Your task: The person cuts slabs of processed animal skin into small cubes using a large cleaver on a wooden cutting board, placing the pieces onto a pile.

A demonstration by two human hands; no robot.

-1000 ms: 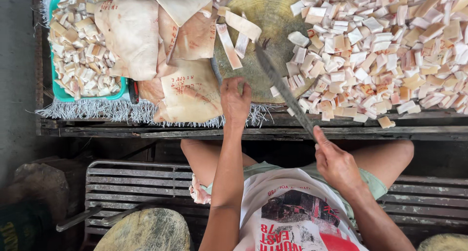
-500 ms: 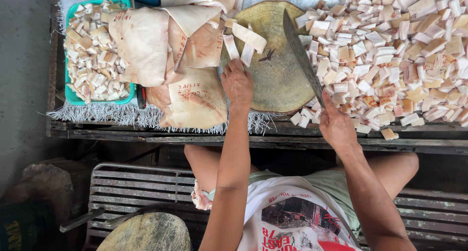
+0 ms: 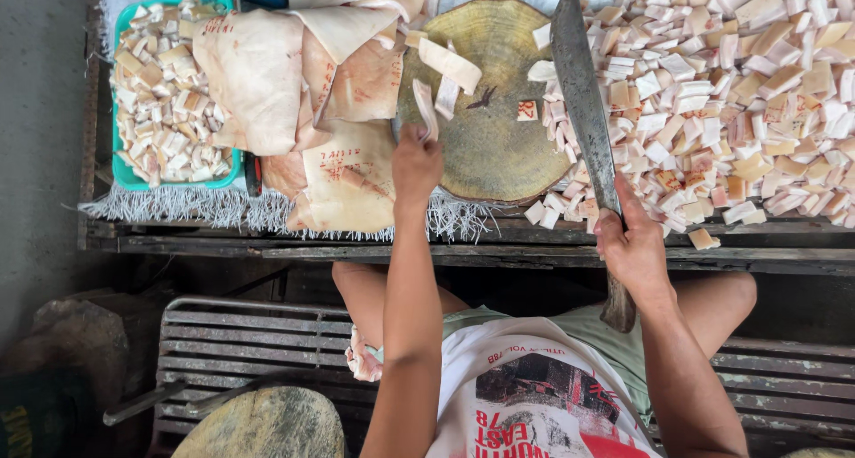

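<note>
We see the left hand (image 3: pixel 417 162) at the middle of the frame, pinching a pale strip (image 3: pixel 426 107) at the left edge of the round wooden block (image 3: pixel 485 146). The strip stands on edge under the fingers. Two more strips (image 3: pixel 450 66) lie just above it on the block, and a small cut piece (image 3: pixel 527 110) lies near the block's centre.

The right hand (image 3: pixel 634 246), at the lower right of centre, is clenched round the handle of a long cleaver (image 3: pixel 581 93). Its blade runs up and slightly left from the hand, lying over the right edge of the block and the edge of the pile of cut cubes (image 3: pixel 730 93), with its tip near the top of the frame. We cannot tell whether the blade touches the block.

The pile fills the upper right of the worktop (image 3: pixel 463 244). Left of the block lie broad pale sheets (image 3: pixel 258 75), overlapping, some with red marks. At the upper left a green tray (image 3: pixel 125 177) holds more cubes, partly covered by one sheet.
</note>
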